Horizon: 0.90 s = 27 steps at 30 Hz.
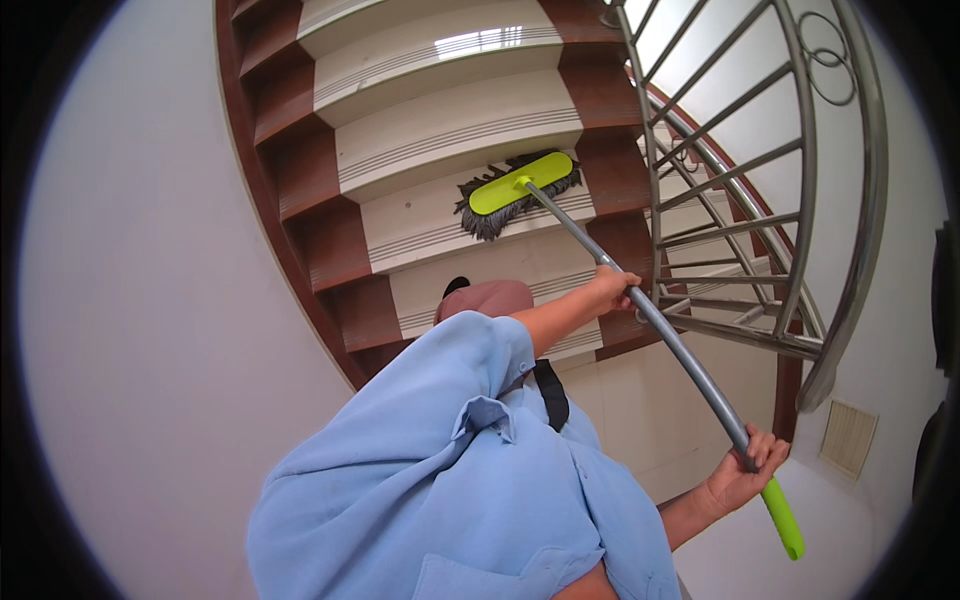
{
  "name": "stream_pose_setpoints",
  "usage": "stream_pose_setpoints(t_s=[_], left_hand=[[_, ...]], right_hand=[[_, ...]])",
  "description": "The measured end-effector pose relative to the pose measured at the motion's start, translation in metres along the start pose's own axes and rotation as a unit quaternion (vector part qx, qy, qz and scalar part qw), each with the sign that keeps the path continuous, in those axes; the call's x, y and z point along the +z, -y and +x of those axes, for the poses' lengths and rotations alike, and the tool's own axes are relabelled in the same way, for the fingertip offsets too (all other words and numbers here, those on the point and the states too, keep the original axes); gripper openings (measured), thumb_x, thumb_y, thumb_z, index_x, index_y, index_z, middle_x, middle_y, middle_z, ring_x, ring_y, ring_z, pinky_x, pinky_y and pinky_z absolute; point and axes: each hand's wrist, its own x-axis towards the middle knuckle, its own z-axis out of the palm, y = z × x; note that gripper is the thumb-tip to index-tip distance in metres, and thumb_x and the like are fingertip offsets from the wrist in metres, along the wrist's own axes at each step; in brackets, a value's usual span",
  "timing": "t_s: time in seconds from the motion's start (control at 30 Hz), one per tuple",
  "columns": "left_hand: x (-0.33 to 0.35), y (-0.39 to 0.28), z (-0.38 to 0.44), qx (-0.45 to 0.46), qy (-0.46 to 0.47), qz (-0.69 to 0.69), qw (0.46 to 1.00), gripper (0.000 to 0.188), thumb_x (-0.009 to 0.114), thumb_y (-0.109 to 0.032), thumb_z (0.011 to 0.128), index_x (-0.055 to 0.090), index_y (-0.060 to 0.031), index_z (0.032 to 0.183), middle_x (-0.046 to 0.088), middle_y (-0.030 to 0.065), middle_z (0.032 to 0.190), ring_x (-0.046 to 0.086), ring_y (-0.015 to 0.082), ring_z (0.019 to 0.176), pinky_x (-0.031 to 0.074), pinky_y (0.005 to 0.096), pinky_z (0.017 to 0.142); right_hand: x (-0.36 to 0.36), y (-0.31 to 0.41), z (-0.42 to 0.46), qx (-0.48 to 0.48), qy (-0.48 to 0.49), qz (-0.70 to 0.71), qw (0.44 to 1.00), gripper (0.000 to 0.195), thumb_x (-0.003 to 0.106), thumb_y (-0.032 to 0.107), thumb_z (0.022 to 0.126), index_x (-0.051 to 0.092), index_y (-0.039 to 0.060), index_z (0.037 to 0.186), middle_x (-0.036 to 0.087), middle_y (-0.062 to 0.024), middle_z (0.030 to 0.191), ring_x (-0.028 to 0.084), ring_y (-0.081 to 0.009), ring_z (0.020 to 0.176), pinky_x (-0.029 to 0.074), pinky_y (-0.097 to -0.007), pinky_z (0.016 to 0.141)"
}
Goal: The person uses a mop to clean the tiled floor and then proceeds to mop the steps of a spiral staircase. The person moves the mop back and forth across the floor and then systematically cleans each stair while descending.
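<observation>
A dust mop with a lime-green plate [521, 184] and dark grey strands rests on a stair tread [420, 217], close to its right brown border. Its grey metal pole [690, 364] runs down to the lower right and ends in a green grip [784, 519]. My left hand [616, 288] is closed around the middle of the pole. Near the pole's lower end, just above the green grip, my right hand [752, 459] holds it with curled fingers.
Cream steps with brown side borders [611, 161] rise ahead. A stainless steel railing [806, 150] stands on the right, with another flight beyond it. A white wall [150, 300] lies left. My bent leg [491, 296] and black shoe [456, 285] are on the lower steps. A vent grille [848, 439] is at right.
</observation>
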Motion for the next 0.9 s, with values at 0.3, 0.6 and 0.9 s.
stream_pose_setpoints(t_s=[0.3,0.6,0.9], left_hand=[[-0.058,0.012,-0.013,-0.009,-0.033,-0.023,0.999,0.018,0.062,-0.009,0.086,0.050,-0.0038,0.074,0.042,0.0027,0.054,0.040,0.0129,0.040,0.053,0.0351,0.051],[-0.023,0.021,0.019,-0.088,0.017,0.050,0.995,0.017,0.057,-0.009,0.091,0.047,-0.0011,0.081,0.043,0.0060,0.059,0.044,0.0158,0.044,0.059,0.0455,0.060],[0.094,0.019,0.127,-0.004,0.037,0.218,0.975,0.025,0.060,-0.014,0.092,0.049,0.0053,0.079,0.052,0.0138,0.059,0.052,0.0239,0.042,0.060,0.0532,0.060]], right_hand=[[-0.011,-0.034,0.018,0.061,0.043,0.062,0.995,0.035,0.046,0.021,0.101,0.032,0.0141,0.069,0.027,0.0033,0.059,0.030,-0.0086,0.056,0.040,-0.0306,0.075],[-0.065,-0.041,0.016,0.019,-0.083,0.066,0.994,0.034,0.050,0.019,0.100,0.033,0.0140,0.071,0.028,0.0038,0.061,0.032,-0.0086,0.058,0.041,-0.0315,0.077],[-0.059,-0.065,0.004,-0.099,-0.226,0.012,0.969,0.024,0.051,0.021,0.100,0.038,0.0094,0.084,0.032,0.0007,0.067,0.037,-0.0106,0.067,0.043,-0.0348,0.087]])
